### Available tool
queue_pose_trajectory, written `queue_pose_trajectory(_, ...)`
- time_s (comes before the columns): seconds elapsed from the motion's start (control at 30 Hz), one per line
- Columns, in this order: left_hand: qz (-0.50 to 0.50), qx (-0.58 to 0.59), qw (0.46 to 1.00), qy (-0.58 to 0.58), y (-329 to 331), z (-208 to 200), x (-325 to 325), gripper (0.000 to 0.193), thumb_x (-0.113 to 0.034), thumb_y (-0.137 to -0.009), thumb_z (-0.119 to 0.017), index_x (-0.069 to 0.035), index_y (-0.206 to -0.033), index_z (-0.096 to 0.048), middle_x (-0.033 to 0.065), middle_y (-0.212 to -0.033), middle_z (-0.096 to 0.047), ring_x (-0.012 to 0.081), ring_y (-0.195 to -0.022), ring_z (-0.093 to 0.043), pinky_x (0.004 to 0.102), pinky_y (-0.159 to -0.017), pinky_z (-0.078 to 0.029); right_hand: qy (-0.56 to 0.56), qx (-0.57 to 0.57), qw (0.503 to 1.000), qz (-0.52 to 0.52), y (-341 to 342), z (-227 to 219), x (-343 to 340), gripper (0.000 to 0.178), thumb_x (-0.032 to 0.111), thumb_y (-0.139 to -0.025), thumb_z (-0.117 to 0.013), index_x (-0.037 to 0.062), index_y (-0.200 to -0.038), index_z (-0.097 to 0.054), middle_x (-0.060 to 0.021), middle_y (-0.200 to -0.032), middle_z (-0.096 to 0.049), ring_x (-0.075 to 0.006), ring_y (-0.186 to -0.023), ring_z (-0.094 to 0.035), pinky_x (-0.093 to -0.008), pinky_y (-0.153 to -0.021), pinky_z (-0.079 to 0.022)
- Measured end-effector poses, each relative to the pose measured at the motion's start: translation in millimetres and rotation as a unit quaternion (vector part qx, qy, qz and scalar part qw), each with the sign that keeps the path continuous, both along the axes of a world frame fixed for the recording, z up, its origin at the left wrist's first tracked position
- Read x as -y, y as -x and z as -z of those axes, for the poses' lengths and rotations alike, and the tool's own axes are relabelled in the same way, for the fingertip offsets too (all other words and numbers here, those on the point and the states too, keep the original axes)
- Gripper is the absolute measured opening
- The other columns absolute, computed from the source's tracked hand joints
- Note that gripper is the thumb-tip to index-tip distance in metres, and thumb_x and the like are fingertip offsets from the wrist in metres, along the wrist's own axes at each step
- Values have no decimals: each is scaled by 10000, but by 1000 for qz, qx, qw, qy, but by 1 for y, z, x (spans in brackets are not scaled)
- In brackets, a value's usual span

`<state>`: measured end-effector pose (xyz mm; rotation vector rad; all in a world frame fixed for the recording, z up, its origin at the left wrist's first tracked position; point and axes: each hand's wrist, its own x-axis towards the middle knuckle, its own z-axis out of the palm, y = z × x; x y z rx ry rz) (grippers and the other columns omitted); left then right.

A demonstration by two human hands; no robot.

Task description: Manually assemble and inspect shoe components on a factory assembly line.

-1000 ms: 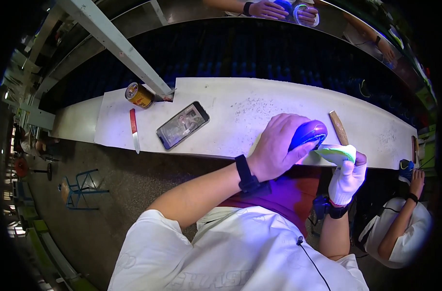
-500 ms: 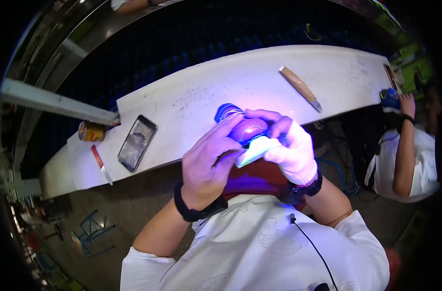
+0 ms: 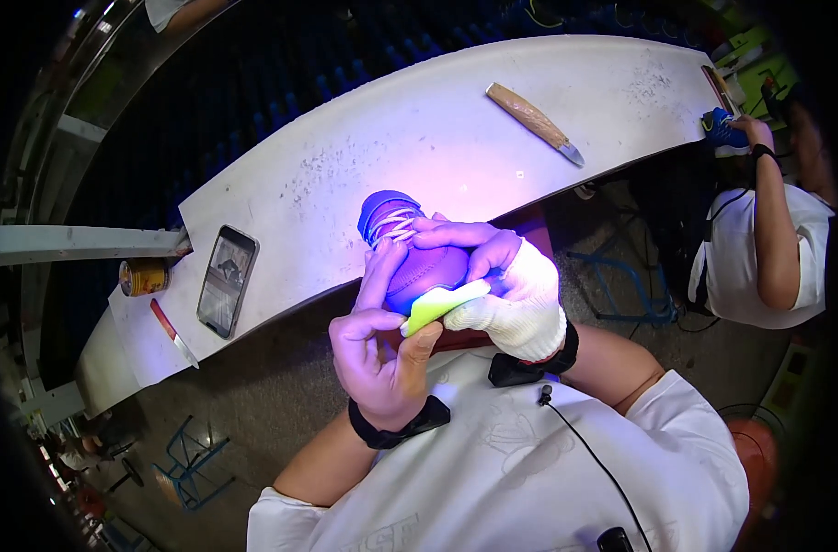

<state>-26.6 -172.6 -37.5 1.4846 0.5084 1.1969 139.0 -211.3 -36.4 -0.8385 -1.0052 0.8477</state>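
Observation:
A lace-up shoe (image 3: 430, 270) is held up over the near edge of the table between my two hands, under bluish-purple light. Its collar and pale laces point away from me, the rounded toe towards me. Along the toe runs a bright yellow-green strip (image 3: 444, 304) that looks like the sole. My bare left hand (image 3: 378, 354) grips the shoe's left side, its thumb by the strip's left end. My right hand (image 3: 511, 299), in a white knit glove with some fingertips bare, closes round the right side. Its fingers press near the strip's right end.
On the white table (image 3: 318, 212) lie a wood-handled knife (image 3: 534, 121), a phone (image 3: 227, 281) and a red-handled knife (image 3: 172, 331). A yellow can (image 3: 144, 276) stands by a white post (image 3: 88, 241). At right, a co-worker (image 3: 773, 239) handles a blue shoe (image 3: 723, 127). Blue-framed stools stand below.
Both hands and the shoe have shifted left in the picture. My left thumb has come up beside the yellow-green strip. The view itself has turned a little, so the table items sit differently.

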Motion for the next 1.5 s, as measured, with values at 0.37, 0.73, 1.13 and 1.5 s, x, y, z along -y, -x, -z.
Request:
queue_pose_trajectory(0.37,-9,-25,999,40,16,-7,-2,472,-176,-925,-845,-54,-1183,-468,316,-1396,-626,412,-1455,-498,575,-1261,-284,-23,106,994,14,-6,3,-3,378,164,-775,-942,51,-915,-610,-225,-1239,-742,-348,-1157,-731,-486,-1072,-538)
queue_pose_trajectory(0.73,5,-64,998,3,18,-29,-31,202,-144,-1084,-551,-9,-1203,-643,158,-1309,-701,318,-1352,-539,474,-1191,-369,-2,379,925,38,-14,-3,-23,473,266,-600,-1016,66,-804,-638,-169,-1305,-704,-304,-1009,-726,-380,-803,-601)
queue_pose_trajectory(1.13,66,-264,955,-115,52,-43,-65,701,-341,-578,-1011,28,-1092,-710,222,-1107,-786,350,-1168,-740,614,-1219,-381,-86,470,879,2,-9,7,-42,313,257,-738,-870,88,-933,-692,-107,-998,-677,-325,-902,-653,-444,-749,-565)
queue_pose_trajectory(1.5,42,-230,972,-39,69,-24,-57,395,-94,-710,-966,-2,-1001,-716,233,-1092,-787,435,-1283,-664,616,-1219,-367,-67,483,872,-37,-14,10,-51,441,379,-673,-903,54,-823,-644,-146,-1016,-672,-339,-945,-660,-457,-799,-568)
